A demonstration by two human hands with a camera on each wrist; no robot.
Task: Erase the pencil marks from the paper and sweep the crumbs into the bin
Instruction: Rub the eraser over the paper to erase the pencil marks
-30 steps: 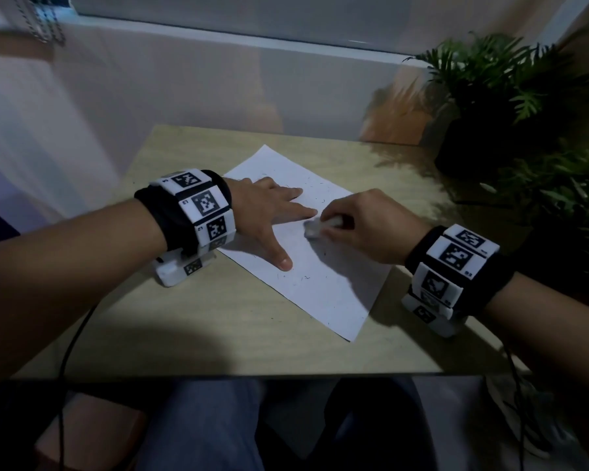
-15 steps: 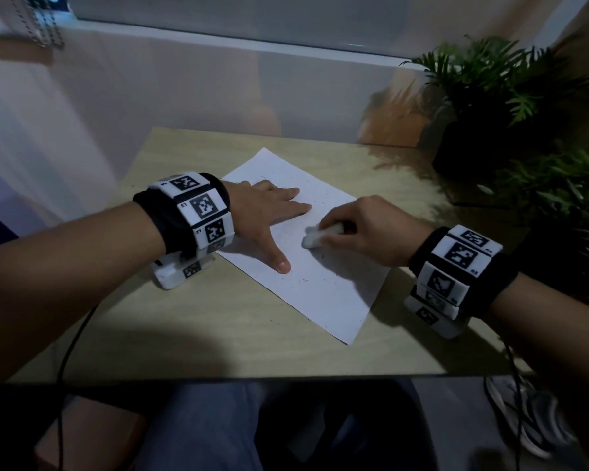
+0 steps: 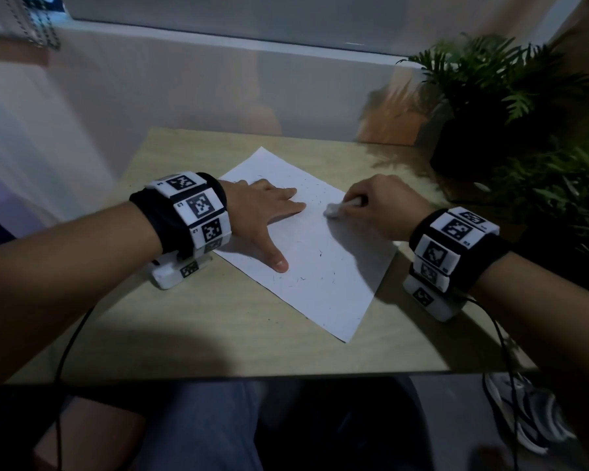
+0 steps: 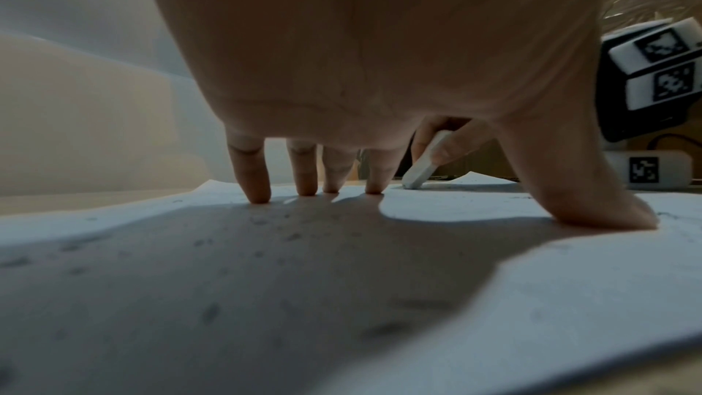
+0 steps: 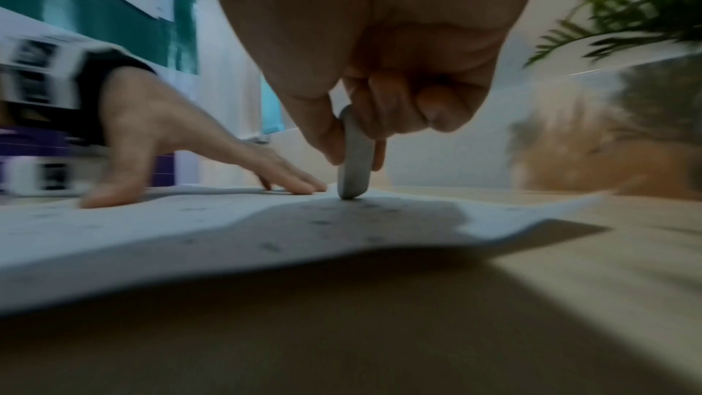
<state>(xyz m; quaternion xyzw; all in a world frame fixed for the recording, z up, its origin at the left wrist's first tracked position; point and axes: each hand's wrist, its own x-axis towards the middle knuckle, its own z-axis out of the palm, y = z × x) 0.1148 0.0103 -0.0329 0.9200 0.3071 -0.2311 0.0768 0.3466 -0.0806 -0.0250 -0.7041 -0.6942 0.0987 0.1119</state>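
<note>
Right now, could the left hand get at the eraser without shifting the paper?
Probably yes. The left hand lies flat on the paper, fingertips near the eraser, nothing between them. But the right hand pinches it.

Dim room, small wooden table against a pale wall

You sit at a light wood-grain table whose far edge meets a pale wall topped by a white ledge. To your right, dark potted plants with fern-like fronds stand beside the table, casting leaf shadows on its far right corner. A beaded cord hangs at the upper left. The light is low and cool, and a sneaker lies on the floor at lower right.
</note>
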